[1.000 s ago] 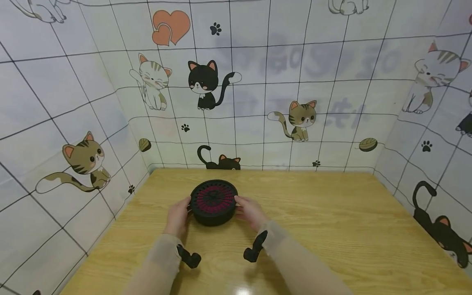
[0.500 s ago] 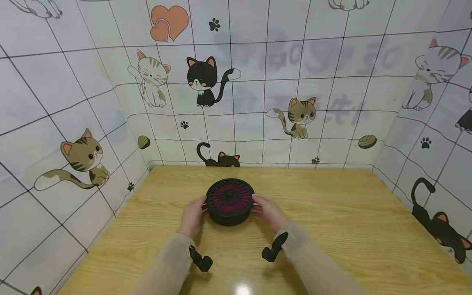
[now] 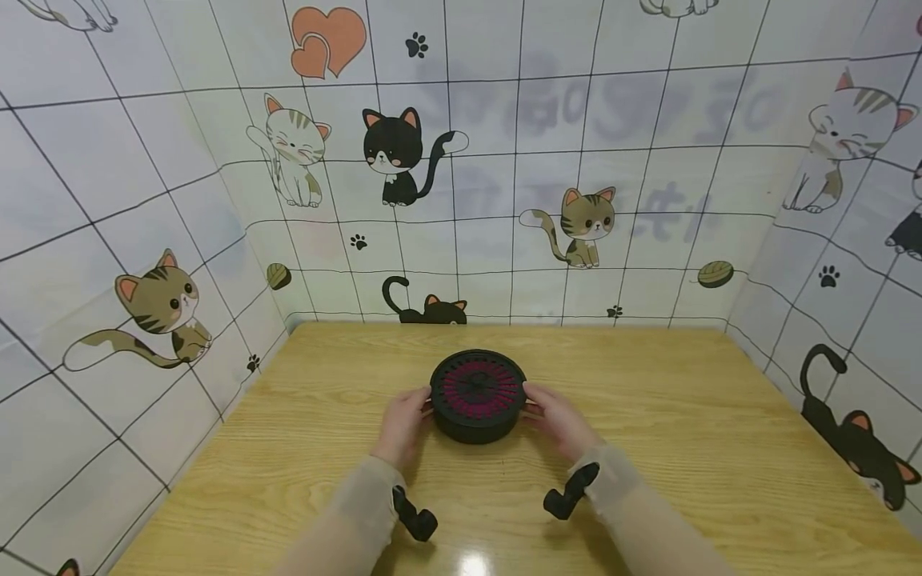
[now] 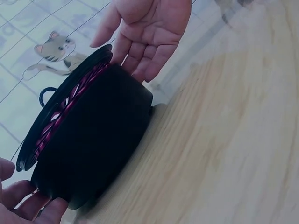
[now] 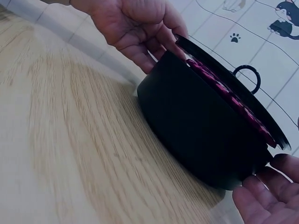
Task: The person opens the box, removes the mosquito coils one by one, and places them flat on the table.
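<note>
In the head view a round black mosquito coil holder (image 3: 475,428) stands upright near the middle of the wooden table. Its slotted lid (image 3: 479,388) shows pink through and below the slots. A small ring handle (image 5: 258,80) rises from the lid in the right wrist view. My left hand (image 3: 402,426) grips the holder's left side, thumb near the lid's rim and fingers against the wall. On the opposite side my right hand (image 3: 563,420) holds it in the same way. Whether the base touches the wood or hovers just over it, I cannot tell.
The pale wooden table (image 3: 648,400) spreads out on both sides. A white cloth wall (image 3: 490,184) printed with cats and grid lines closes off the back, left and right. Black camera mounts (image 3: 414,516) are strapped on both wrists.
Both hands have moved the mosquito coil holder to the right across the table, from left of the middle to about the middle. The grip looks the same throughout.
</note>
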Demonstrator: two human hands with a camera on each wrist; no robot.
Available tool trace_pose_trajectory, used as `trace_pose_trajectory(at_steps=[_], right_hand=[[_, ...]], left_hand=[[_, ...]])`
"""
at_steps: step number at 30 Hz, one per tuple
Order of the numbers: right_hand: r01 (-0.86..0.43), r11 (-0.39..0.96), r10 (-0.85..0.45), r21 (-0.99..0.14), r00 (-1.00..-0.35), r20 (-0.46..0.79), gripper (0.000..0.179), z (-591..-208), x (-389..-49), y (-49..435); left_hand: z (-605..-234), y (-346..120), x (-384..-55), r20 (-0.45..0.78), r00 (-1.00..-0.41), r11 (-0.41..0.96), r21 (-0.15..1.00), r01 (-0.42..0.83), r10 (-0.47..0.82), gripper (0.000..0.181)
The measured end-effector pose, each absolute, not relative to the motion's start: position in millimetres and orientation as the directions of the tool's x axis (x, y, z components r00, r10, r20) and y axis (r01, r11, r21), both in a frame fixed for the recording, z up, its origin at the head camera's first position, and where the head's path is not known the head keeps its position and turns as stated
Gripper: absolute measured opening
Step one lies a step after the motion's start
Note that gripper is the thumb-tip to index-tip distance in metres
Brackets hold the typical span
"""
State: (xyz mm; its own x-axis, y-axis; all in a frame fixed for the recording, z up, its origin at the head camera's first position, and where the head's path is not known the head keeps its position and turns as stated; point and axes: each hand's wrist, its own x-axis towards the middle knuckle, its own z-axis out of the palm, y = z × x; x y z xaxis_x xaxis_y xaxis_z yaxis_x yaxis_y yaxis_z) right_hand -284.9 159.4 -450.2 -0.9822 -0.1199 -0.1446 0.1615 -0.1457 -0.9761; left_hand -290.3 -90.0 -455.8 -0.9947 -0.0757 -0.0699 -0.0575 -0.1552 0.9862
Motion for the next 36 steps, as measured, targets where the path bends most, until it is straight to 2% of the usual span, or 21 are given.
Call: trace_pose_trajectory(at_steps=[11,22,28,31,33,36], right_hand=[[0.125,-0.107,-0.121,-0.986,-0.986,-0.112,0.056,-450,-275,190],[0.140,-0.038,-0.112,-0.989,-0.984,-0.135,0.059,-446,-265,209],[0.115,0.031,-0.142,-0.993,-0.983,-0.118,0.067,-446,-265,214],[0.057,0.082,-0.175,-0.995,-0.982,-0.070,0.071,-450,-265,216],[0.010,0.130,-0.188,-0.991,-0.981,-0.035,0.072,-453,-264,218],[-0.057,0.219,-0.190,-0.974,-0.982,0.015,0.073,-459,-263,219]], left_hand=[[-457,-65,-283,-0.076,-0.997,-0.211,0.975,-0.067,-0.034,0.038],[-461,-50,-276,-0.061,-0.998,-0.161,0.985,-0.061,0.003,0.039],[-461,-52,-276,-0.063,-0.998,-0.149,0.987,-0.065,0.015,0.043],[-456,-53,-278,-0.057,-0.998,-0.065,0.996,-0.057,0.006,0.047],[-451,-54,-281,-0.017,-1.000,0.062,0.998,-0.018,-0.002,0.047],[-442,-52,-286,0.112,-0.993,0.302,0.946,0.118,0.038,0.041]])
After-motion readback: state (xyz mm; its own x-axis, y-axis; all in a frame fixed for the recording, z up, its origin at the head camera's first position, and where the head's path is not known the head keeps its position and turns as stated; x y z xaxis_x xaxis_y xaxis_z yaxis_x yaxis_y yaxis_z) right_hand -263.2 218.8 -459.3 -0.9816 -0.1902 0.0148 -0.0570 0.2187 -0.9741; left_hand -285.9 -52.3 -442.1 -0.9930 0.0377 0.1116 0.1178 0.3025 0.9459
